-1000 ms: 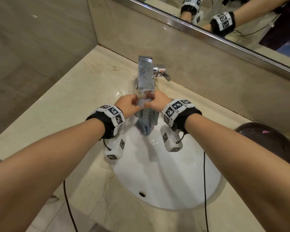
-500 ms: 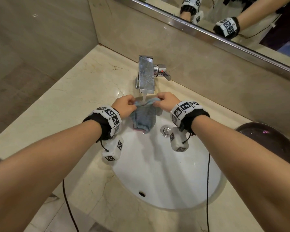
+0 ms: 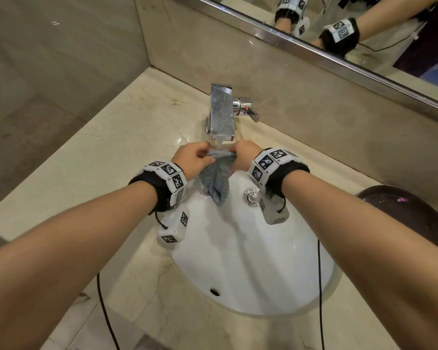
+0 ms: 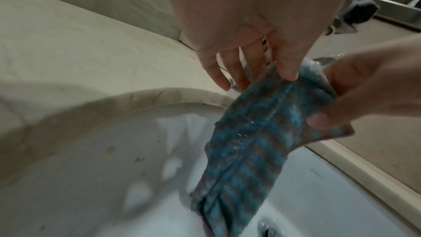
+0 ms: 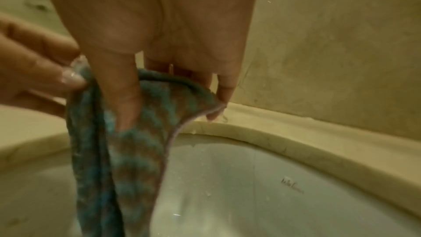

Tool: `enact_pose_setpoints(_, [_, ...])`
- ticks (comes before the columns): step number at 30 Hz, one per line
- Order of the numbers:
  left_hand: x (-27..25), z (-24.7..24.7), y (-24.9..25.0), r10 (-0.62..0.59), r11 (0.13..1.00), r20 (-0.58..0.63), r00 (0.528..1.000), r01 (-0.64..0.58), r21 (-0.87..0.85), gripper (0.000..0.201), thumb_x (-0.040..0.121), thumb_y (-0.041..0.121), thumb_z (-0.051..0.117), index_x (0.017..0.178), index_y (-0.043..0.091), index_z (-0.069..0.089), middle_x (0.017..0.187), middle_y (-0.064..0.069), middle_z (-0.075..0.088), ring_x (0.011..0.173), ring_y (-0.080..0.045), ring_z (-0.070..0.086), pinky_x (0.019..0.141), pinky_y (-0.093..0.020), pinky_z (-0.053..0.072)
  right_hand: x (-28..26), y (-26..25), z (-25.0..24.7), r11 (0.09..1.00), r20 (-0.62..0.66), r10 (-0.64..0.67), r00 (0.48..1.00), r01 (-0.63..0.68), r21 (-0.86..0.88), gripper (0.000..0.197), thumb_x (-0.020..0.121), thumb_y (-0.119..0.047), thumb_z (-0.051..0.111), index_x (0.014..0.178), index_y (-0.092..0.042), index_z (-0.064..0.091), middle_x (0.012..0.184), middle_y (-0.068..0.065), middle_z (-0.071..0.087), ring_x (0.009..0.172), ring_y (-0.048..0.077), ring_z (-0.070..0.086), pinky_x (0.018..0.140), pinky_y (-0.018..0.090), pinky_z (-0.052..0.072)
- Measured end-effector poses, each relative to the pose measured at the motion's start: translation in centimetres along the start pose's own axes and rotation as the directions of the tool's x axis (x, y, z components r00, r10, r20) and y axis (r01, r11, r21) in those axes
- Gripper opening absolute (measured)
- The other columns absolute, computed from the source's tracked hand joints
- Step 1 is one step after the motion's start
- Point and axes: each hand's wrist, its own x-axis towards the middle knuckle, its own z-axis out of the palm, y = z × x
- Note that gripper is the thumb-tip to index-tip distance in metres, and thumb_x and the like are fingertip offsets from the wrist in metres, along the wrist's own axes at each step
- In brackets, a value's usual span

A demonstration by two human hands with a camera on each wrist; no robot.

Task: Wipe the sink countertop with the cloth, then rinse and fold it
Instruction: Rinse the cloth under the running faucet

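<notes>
A wet blue-and-grey striped cloth (image 3: 216, 180) hangs bunched over the back of the white sink basin (image 3: 250, 269), right under the chrome faucet (image 3: 221, 112), from which a thin stream of water runs onto its top edge. My left hand (image 3: 192, 157) pinches the cloth's top left part between thumb and fingers. My right hand (image 3: 242, 155) grips the top right part. In the left wrist view the cloth (image 4: 257, 143) droops toward the drain. In the right wrist view my thumb presses into the cloth (image 5: 136, 132).
The beige marble countertop (image 3: 127, 152) surrounds the basin, with a wall on the left and a mirror above the backsplash. The chrome drain plug (image 3: 250, 197) sits just right of the cloth. A dark round bowl (image 3: 402, 210) stands at the right. Black cables hang from both wrists.
My hands spread the cloth's top edge apart under the stream, then drew it back together. The cloth now hangs bunched and longer again.
</notes>
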Motion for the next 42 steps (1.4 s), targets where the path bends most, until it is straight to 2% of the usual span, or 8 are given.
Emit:
enact_pose_setpoints(3, [-0.1, -0.3, -0.1, 0.022, 1.000, -0.004, 1.000, -0.022, -0.009, 0.005, 0.088, 0.011, 0.058, 0.091, 0.009, 0.062, 0.103, -0.017, 0.068, 0.100, -0.030, 0.061, 0.091, -0.038, 0.050, 0.1, 0.3, 0.1, 0.999, 0.012, 0.044, 0.999, -0.044, -0.011, 0.026, 0.084, -0.017, 0.064, 0.108, -0.007, 0.066, 0.094, 0.011, 0.066, 0.083, 0.026, 0.061, 0.073, 0.029, 0.049])
enact_pose_setpoints(8, [-0.2, -0.7, -1.1, -0.043, 0.997, 0.001, 0.999, 0.043, 0.071, 0.012, 0.087, 0.012, 0.059, 0.096, 0.008, 0.066, 0.103, -0.015, 0.069, 0.099, -0.030, 0.062, 0.089, -0.034, 0.049, -0.2, 0.7, -0.1, 0.896, -0.049, 0.040, 0.998, -0.014, 0.444, 0.010, 0.084, -0.006, 0.062, 0.074, -0.008, 0.060, 0.090, 0.010, 0.060, 0.085, 0.020, 0.058, 0.062, 0.017, 0.046])
enact_pose_setpoints(14, [-0.2, -0.6, -0.8, -0.026, 0.998, 0.035, 0.999, 0.028, -0.054, 0.024, 0.081, 0.011, 0.068, 0.104, 0.008, 0.062, 0.108, -0.009, 0.067, 0.100, -0.021, 0.061, 0.094, -0.031, 0.047, -0.7, -0.5, -0.2, 0.760, -0.083, -0.034, 0.996, 0.080, 0.645, 0.031, 0.083, -0.001, 0.062, 0.114, 0.002, 0.062, 0.095, 0.008, 0.059, 0.086, 0.016, 0.055, 0.055, 0.005, 0.044])
enact_pose_setpoints(24, [0.6, -0.6, -0.2, 0.010, 0.983, -0.139, 0.990, -0.036, -0.181, 0.033, 0.085, 0.008, 0.060, 0.066, 0.027, 0.040, 0.070, 0.009, 0.054, 0.074, -0.011, 0.055, 0.066, -0.021, 0.042, -0.8, 1.3, 0.4, 0.987, 0.142, 0.040, 0.989, -0.061, 0.151, 0.022, 0.081, -0.017, 0.065, 0.103, -0.012, 0.064, 0.097, 0.005, 0.061, 0.091, 0.025, 0.058, 0.077, 0.032, 0.051])
enact_pose_setpoints(30, [0.5, -0.7, -1.3, -0.051, 0.996, -0.106, 0.993, 0.043, -0.077, 0.029, 0.086, 0.008, 0.057, 0.070, 0.027, 0.042, 0.061, 0.006, 0.048, 0.065, -0.015, 0.046, 0.061, -0.023, 0.037, -0.7, 2.0, 0.6, 0.914, 0.004, 0.098, 0.995, -0.091, 0.395, 0.017, 0.083, -0.019, 0.067, 0.099, -0.015, 0.068, 0.080, -0.001, 0.058, 0.074, 0.014, 0.051, 0.059, 0.021, 0.038])
enact_pose_setpoints(33, [0.2, -0.4, -1.5, -0.104, 0.994, -0.050, 0.993, 0.102, -0.030, 0.030, 0.083, -0.004, 0.048, 0.100, 0.019, 0.056, 0.063, 0.004, 0.048, 0.062, -0.016, 0.046, 0.057, -0.022, 0.038, -0.6, 1.6, 0.4, 0.851, -0.020, 0.046, 0.999, -0.029, 0.525, 0.008, 0.083, -0.012, 0.066, 0.091, -0.012, 0.070, 0.067, -0.006, 0.055, 0.063, 0.006, 0.048, 0.059, 0.017, 0.037])
enact_pose_setpoints(38, [0.1, -0.1, -0.8, -0.053, 0.999, 0.099, 0.994, 0.054, -0.009, 0.048, 0.083, 0.004, 0.061, 0.128, 0.016, 0.050, 0.103, -0.006, 0.060, 0.097, -0.019, 0.057, 0.086, -0.025, 0.044, -0.7, 0.5, 0.1, 0.801, -0.040, -0.014, 0.999, 0.035, 0.597, 0.007, 0.082, -0.004, 0.065, 0.088, -0.001, 0.068, 0.080, 0.005, 0.059, 0.077, 0.015, 0.055, 0.070, 0.017, 0.044])
enact_pose_setpoints(42, [0.2, 0.0, -0.5, -0.033, 0.999, 0.097, 0.995, 0.033, -0.005, 0.029, 0.080, 0.013, 0.069, 0.109, 0.011, 0.062, 0.105, -0.006, 0.065, 0.097, -0.015, 0.056, 0.093, -0.027, 0.042, -0.8, 0.5, -0.1, 0.815, -0.024, -0.025, 0.999, 0.034, 0.578, 0.022, 0.082, -0.002, 0.064, 0.103, 0.002, 0.066, 0.085, 0.004, 0.060, 0.072, 0.009, 0.055, 0.061, 0.009, 0.044])
